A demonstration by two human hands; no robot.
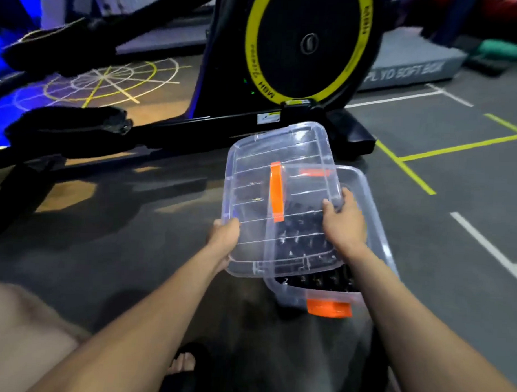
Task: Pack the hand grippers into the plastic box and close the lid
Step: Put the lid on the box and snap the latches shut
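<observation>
A clear plastic box [380, 238] with an orange latch [329, 308] sits on the grey floor. Several black hand grippers [319, 278] lie inside it. A clear lid [252, 172] with an orange handle [276, 192] hangs tilted above the box, shifted to the left and covering only part of the opening. My left hand [224, 234] grips the lid's left edge. My right hand [343, 222] grips the lid's right edge, over the box.
A black exercise machine with a yellow-ringed flywheel [308, 45] stands just behind the box, its base rail running left. A grey soft box [408, 70] lies at the back right. My sandalled foot [184, 363] is below the box. Painted lines cross the floor.
</observation>
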